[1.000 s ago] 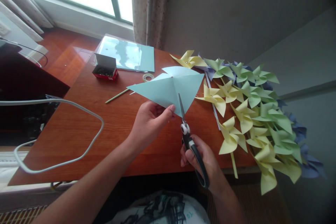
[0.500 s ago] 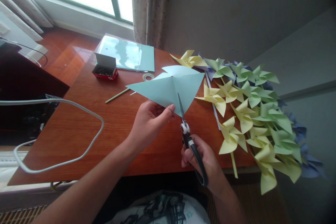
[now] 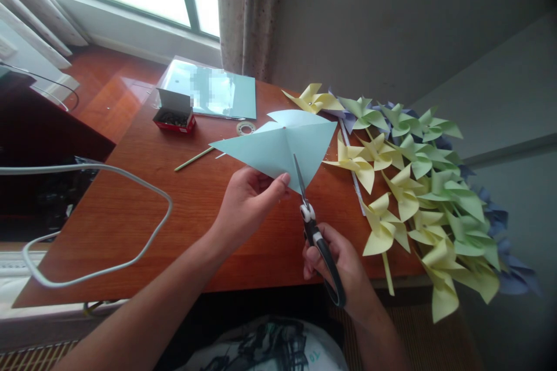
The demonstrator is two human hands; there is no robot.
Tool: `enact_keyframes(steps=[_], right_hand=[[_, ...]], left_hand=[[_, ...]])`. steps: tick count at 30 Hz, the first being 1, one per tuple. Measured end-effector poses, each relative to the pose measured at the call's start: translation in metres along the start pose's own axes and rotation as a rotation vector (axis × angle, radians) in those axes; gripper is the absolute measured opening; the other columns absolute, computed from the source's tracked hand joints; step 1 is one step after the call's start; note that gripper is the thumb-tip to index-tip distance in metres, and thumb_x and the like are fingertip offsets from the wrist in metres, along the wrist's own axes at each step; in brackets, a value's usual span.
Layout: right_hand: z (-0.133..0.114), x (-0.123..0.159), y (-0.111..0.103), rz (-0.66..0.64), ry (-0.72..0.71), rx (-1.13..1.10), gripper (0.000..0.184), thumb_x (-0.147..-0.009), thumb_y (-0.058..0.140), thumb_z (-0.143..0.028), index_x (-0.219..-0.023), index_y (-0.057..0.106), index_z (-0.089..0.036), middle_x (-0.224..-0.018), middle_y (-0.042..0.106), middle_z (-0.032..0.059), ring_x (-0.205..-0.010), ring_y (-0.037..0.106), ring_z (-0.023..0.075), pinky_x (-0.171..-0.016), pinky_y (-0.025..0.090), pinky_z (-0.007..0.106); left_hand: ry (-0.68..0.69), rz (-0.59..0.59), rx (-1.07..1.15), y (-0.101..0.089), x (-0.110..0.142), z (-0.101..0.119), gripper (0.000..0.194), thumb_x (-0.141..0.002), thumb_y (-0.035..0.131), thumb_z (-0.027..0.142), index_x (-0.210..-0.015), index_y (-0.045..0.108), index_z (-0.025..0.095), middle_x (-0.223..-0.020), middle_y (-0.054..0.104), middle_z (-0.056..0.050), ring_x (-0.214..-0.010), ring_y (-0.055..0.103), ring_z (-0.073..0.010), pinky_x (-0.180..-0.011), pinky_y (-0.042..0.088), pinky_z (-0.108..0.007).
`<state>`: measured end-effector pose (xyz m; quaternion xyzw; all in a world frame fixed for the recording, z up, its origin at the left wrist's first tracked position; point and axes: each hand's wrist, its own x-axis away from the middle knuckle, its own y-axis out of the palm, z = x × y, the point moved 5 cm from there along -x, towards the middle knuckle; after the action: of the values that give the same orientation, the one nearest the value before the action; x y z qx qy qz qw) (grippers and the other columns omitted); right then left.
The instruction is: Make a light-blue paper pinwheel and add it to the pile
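Observation:
A light blue-green sheet of paper [image 3: 265, 153], creased and partly cut from its corners, is pinched near its lower edge by my left hand [image 3: 252, 194], thumb on top. My right hand [image 3: 333, 261] is closed around the black-and-white handles of a pair of scissors [image 3: 310, 223]. Their blades point away from me, with one blade lying over the paper along a crease right of my left thumb. The other blade is mostly hidden by the paper. A small dark spot shows near the paper's middle.
Yellow, green and purple paper pinwheels [image 3: 404, 191] cover the right side of the wooden table [image 3: 174, 220]. Farther back are a small red box [image 3: 174, 120], a tape roll [image 3: 246, 127], a green stick [image 3: 194, 159] and packaged blue-green paper [image 3: 241, 95]. A white cable [image 3: 167, 203] loops at left.
Both hands stay almost in place. The paper's right corner has shifted very slightly left, and my right hand's fingers have moved slightly on the handles.

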<state>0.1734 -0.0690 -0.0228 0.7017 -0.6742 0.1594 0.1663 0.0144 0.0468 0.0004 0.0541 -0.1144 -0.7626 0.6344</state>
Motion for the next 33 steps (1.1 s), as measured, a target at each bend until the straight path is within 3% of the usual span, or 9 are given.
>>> enact_keyframes(steps=[33], right_hand=[[0.0015, 0.0002, -0.0017, 0.041, 0.041, -0.028, 0.044, -0.077, 0.081, -0.055, -0.082, 0.053, -0.021, -0.059, 0.056, -0.0063, -0.048, 0.053, 0.0095, -0.047, 0.039, 0.021]], left_hand=[[-0.012, 0.001, 0.02, -0.0005, -0.0001, 0.0034, 0.02, -0.082, 0.077, 0.03, -0.072, 0.071, 0.014, -0.066, 0.073, -0.003, -0.061, 0.068, -0.016, -0.059, 0.053, -0.023]])
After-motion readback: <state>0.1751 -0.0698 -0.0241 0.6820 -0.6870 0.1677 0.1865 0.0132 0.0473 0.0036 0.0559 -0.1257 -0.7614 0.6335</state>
